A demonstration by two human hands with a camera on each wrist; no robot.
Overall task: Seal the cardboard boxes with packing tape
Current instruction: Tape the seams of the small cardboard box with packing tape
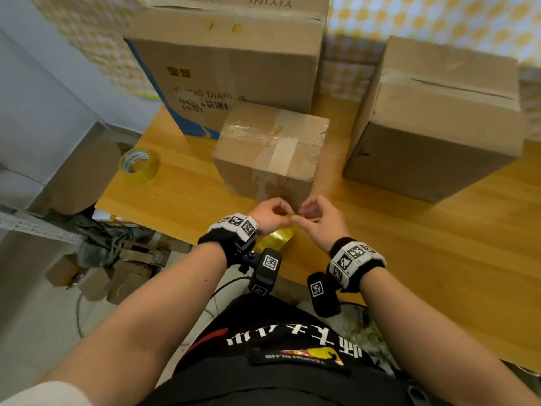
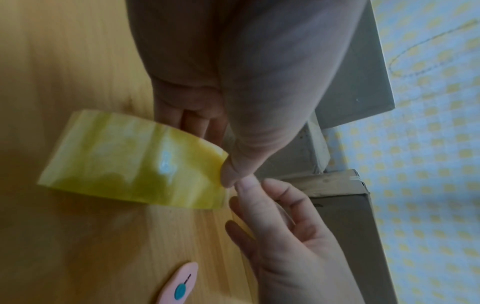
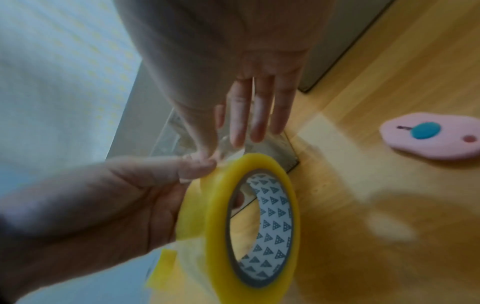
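2 hands meet just in front of small box on table. Left hand grips tape roll; right hand picks at loose tape end. Peel slowly, keep strip flat, align with box seam before pressing.

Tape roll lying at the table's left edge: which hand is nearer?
Left. The left hand is to that tape roll's right, not touching it; the right hand is farther right, beyond the left.
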